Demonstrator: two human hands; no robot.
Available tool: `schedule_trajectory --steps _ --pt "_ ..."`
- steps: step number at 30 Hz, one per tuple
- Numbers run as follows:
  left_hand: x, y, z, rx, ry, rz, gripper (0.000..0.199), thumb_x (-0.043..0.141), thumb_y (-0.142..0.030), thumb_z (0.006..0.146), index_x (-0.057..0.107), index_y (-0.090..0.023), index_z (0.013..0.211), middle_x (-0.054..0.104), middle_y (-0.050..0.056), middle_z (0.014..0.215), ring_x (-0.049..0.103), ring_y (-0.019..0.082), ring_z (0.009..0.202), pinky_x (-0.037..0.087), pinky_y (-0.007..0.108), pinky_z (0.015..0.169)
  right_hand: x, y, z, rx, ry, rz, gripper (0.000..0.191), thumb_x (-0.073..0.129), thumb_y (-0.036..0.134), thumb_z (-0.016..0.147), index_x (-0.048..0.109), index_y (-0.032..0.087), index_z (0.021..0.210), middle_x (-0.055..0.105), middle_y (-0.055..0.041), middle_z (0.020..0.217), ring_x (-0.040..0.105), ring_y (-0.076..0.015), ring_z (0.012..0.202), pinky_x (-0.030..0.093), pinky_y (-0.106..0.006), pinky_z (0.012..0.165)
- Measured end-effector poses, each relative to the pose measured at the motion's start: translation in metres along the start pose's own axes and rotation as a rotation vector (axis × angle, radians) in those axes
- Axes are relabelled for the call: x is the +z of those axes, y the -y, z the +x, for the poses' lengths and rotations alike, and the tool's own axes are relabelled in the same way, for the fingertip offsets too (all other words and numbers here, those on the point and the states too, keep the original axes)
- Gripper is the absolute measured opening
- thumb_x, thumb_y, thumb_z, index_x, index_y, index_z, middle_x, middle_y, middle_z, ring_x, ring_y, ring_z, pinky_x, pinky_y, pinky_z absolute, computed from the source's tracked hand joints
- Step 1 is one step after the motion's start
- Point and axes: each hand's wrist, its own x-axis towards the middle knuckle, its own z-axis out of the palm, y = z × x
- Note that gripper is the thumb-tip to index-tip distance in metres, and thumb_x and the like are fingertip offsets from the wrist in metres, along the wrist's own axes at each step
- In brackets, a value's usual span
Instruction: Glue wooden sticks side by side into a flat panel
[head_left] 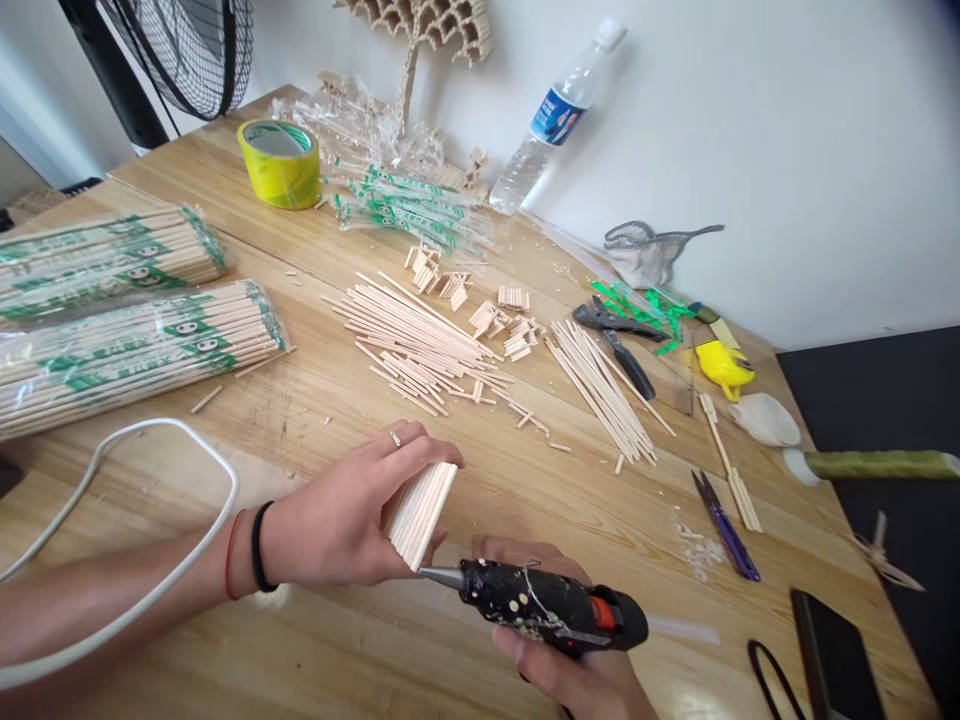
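Left hand [349, 510] pinching stick panel [422, 512], right hand [589, 678] wrapped round glue gun [544, 605], nozzle [444, 577] at panel corner, loose sticks [416, 325] beyond panel

Fan [206, 55] cut off, glue gun [551, 605] partly hidden

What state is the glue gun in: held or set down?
Held: the right hand grips the glue gun, its nozzle at the lower corner of the stick block in the left hand.
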Motion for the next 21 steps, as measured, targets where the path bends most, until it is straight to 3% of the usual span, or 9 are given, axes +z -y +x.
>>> schedule_trajectory --steps 5,9,13,17,21 --pt "-0.001 0.0 -0.001 0.001 0.006 -0.002 0.048 0.075 -0.025 0.093 0.05 -0.02 0.134 0.058 0.007 0.114 0.059 0.025 0.105 0.05 0.038 0.094 0.006 0.008 0.011 0.018 0.101 0.136 0.044 0.066 0.047 0.099 0.047 0.023 0.066 0.045 0.001 0.066 0.045 -0.0192 0.064 0.034 -0.033 0.062" --pt "-0.001 0.0 0.0 0.006 0.008 0.002 0.048 0.075 -0.024 0.093 0.05 -0.02 0.134 0.057 0.007 0.114 0.059 0.025 0.105 0.05 0.037 0.092 0.005 0.003 0.008 0.023 0.098 0.119 0.045 0.065 0.048 0.099 0.045 0.024 0.066 0.043 0.0012 0.066 0.044 -0.0193 0.064 0.034 -0.034 0.062" --pt "-0.001 0.0 0.001 0.006 0.006 0.004 0.046 0.074 -0.025 0.095 0.05 -0.021 0.134 0.058 0.007 0.114 0.059 0.024 0.105 0.05 0.036 0.09 0.003 -0.008 -0.005 0.039 -0.031 0.002 0.036 0.074 0.048 0.092 0.062 0.024 0.068 0.056 -0.0027 0.068 0.057 -0.0243 0.069 0.049 -0.038 0.067" --pt "-0.002 -0.001 0.0 0.003 0.009 0.003 0.046 0.074 -0.026 0.095 0.05 -0.021 0.134 0.058 0.007 0.113 0.059 0.024 0.103 0.05 0.037 0.09 0.005 -0.017 -0.016 0.021 -0.181 -0.032 0.021 0.083 0.043 0.086 0.077 0.024 0.084 0.075 -0.0096 0.085 0.072 -0.0318 0.084 0.059 -0.042 0.075" --pt "-0.001 -0.001 0.0 0.004 0.012 0.005 0.047 0.074 -0.026 0.094 0.05 -0.021 0.134 0.058 0.007 0.113 0.059 0.024 0.103 0.05 0.037 0.089 0.009 -0.019 -0.022 0.035 -0.318 -0.011 0.027 0.087 0.047 0.083 0.08 0.025 0.097 0.081 -0.0102 0.098 0.077 -0.0334 0.093 0.063 -0.044 0.083"
